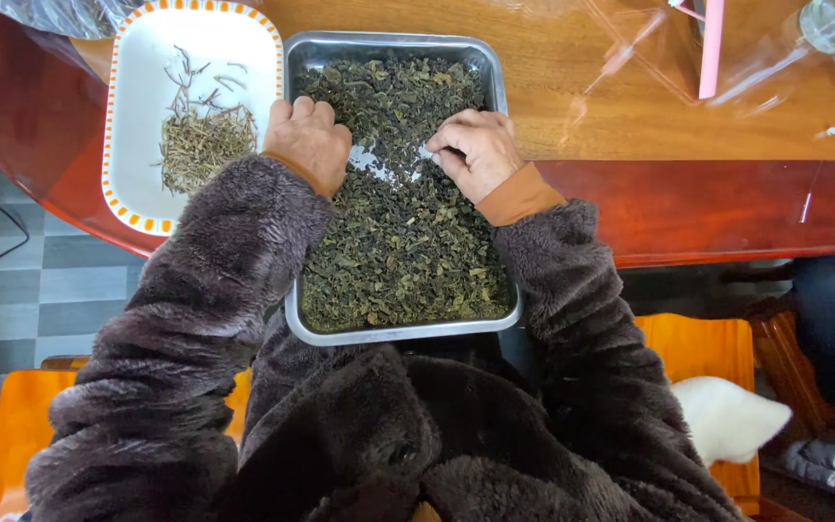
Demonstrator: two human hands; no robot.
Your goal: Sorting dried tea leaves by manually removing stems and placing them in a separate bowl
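Both hands work the dark green dried leaves (403, 242) in a rectangular steel tray (390, 334): left hand (308, 143) loosely curled, empty; right hand (475, 150) pinching leaves. Judged best: spread thinly, dropping stems onto the orange-rimmed white plate (137, 145) at nine o'clock.

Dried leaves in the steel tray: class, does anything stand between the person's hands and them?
Nothing visible does. The left hand and the right hand both rest directly on the dried leaves in the steel tray.
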